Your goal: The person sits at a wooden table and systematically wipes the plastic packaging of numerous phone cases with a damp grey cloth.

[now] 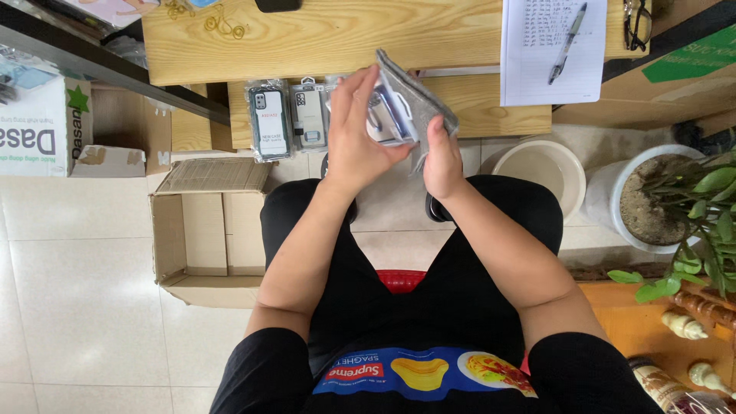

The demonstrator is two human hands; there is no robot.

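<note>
Two hands, left (354, 142) and right (443, 159), hold one grey pouch (414, 96); left of the fingers lie two packed cases (270, 120), below them one box (203, 230).

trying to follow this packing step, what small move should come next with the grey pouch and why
Probably push the packaged item a little deeper into the grey pouch. The left hand spreads over the item, which sits only partly inside, while the right hand pinches the pouch's lower edge. Much of the item shows outside the opening, so seating it seems the likely next step.
</note>
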